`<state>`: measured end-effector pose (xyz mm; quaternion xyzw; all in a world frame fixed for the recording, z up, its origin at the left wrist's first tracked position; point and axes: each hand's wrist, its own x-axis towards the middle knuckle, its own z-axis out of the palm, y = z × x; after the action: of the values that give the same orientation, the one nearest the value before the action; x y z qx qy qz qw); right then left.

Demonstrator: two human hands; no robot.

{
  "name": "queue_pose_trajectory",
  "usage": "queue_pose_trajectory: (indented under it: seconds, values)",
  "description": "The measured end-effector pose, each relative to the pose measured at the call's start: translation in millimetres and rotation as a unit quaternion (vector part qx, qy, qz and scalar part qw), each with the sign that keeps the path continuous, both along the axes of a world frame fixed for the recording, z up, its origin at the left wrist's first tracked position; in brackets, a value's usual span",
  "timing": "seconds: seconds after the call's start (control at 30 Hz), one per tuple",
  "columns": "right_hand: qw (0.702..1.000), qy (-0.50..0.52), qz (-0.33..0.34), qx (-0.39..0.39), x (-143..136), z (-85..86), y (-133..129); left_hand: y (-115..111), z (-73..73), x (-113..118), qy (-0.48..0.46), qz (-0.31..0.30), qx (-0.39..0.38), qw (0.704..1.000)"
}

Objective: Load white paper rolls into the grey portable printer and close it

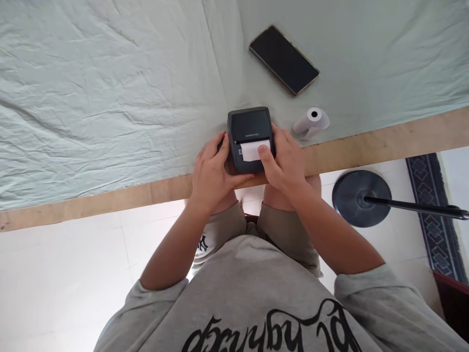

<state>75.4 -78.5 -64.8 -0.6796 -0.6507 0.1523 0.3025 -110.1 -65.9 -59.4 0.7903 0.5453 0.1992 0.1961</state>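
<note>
A small dark receipt printer (250,139) sits at the near edge of the table (110,122), just over the wooden border strip (384,142), near the middle of the view. Its body is close to square; the slightly longer axis runs from 12 to 6 o'clock, with the glossy lid at the 12 o'clock end and the paper slot facing 6 o'clock, toward the person. A short strip of white paper (252,150) sticks out of the slot and points the same way.

The left hand (211,175) clasps the printer's left side, fingers curled against the casing and thumb lying under its near edge. The right hand (286,164) holds the right side, fingers wrapped round the casing, thumb pressed onto the right part of the paper strip. So both hands are closed on the printer.

At about 2 o'clock from the printer, near it, a spare roll of white paper (312,122) lies on its side, its hollow core facing up and away. Further out at 1 o'clock a dark phone (284,59) lies flat, screen up, long axis running 10 to 4 o'clock. A wrinkled pale green cloth covers the table. At 4 o'clock, on the white floor, stands a round dark stand base (351,198) with a rod reaching to 3 o'clock.
</note>
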Motion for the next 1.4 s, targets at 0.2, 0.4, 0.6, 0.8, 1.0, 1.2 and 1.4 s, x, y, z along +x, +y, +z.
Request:
queue_pose_trajectory:
  seconds: [0.2, 0.4, 0.6, 0.8, 1.0, 1.2, 1.4]
  values:
    - [0.999, 0.018, 0.021, -0.030, 7, 5.4, 5, -3, 2.0, 1, 0.001, 0.000, -0.003, 1.000]
    - [0.998, 0.048, 0.015, -0.049, 20, 16.7, 19, 1, 0.8, -1, -0.027, -0.003, -0.014, 1.000]
    - [0.996, 0.016, 0.011, -0.090, 18, 49.1, 31, -2, 3.9, 0, -0.035, -0.003, -0.012, 0.999]
    - [0.999, 0.016, 0.028, -0.007, 6, 78.1, 47, -3, 4.2, -1, -0.032, -0.003, -0.009, 0.999]
    - [0.988, -0.073, 0.132, -0.030, 8, 73.9, 60, -3, 1.1, -2, -0.037, -0.007, -0.002, 0.999]
    - [0.917, -0.313, 0.203, -0.141, 0, 78.8, 81, -1, -2.2, -2, -0.042, -0.009, 0.008, 0.999]
    - [0.883, -0.353, 0.238, -0.198, -10, 86.2, 100, -4, -4.2, -6, -0.084, -0.022, 0.015, 0.996]
